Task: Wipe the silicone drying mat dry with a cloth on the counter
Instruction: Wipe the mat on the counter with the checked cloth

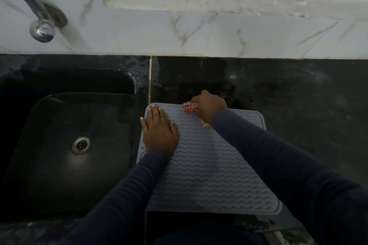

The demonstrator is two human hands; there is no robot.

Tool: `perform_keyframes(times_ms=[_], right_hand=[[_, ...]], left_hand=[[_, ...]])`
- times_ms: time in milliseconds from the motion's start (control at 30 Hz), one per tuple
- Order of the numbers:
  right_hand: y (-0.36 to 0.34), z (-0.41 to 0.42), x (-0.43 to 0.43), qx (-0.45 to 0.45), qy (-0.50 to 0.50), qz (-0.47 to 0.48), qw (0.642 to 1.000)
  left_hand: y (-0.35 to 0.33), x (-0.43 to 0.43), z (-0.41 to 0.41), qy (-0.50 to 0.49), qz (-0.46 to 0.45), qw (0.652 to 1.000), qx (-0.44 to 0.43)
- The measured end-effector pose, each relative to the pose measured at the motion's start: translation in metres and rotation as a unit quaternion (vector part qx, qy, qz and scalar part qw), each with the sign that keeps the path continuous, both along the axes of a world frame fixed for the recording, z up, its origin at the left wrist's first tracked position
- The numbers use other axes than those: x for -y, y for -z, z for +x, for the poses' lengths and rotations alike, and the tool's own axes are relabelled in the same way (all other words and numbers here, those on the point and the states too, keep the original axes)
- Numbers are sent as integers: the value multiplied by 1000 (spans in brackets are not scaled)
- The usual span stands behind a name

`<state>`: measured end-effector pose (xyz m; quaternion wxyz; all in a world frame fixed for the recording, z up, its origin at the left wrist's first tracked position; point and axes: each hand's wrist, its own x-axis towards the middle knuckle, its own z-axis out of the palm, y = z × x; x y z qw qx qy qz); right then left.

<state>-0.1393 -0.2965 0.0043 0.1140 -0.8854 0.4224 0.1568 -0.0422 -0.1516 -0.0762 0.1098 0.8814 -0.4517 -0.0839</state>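
Mat (209,165) is laid on the counter (298,89), sink (29,145) at 9 o'clock. Left hand (159,133) is pressed flat, fingers together. Cloth (189,107) is bunched in the closed right hand (209,105) at 12 o'clock.

a single head-worn wide-angle camera looked steeply down, almost straight onto the dark surface (288,89), from close above. it faced the tiled wall (219,34) across the top of the frame. both sleeves entered from the bottom edge. the sink (59,145) filled the lower left, the tap (29,2) curved in the upper left.
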Motion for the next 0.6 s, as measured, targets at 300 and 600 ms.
perform_keyframes(times_ms=[300,600], right_hand=[[-1,-73,15,-18,58,-15,998],[-1,-170,50,-77,164,-85,980]], left_hand=[[-12,34,-54,195,-19,979,-65],[-2,33,-59,208,-13,978,-29]])
